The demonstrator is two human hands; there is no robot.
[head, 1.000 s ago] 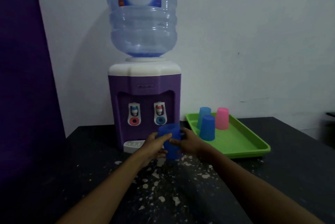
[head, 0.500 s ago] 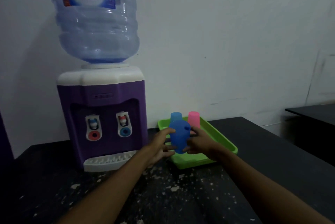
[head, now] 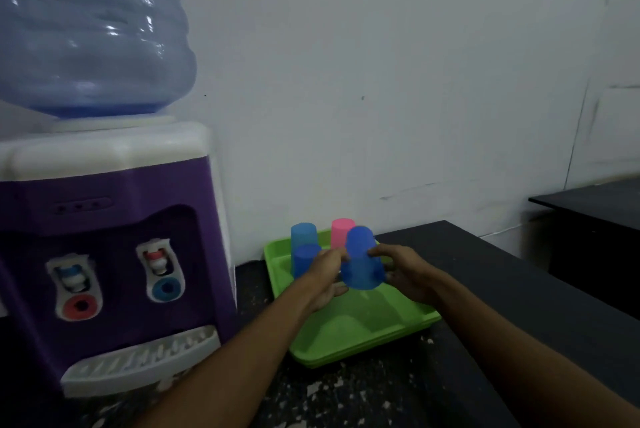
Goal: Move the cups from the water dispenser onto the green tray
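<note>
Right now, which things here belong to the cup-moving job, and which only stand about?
Job: dark blue cup upside down in left hand and right hand; green tray; three cups on it; water dispenser.

Standing about: dark side table; white wall.

the near half of the green tray (head: pixel 349 337) lies bare and open to a hand. three upturned cups crowd its far left corner: light blue (head: pixel 303 235), dark blue (head: pixel 304 259), pink (head: pixel 341 230), seemingly just apart. the purple dispenser (head: pixel 114 254) walls the left.
</note>
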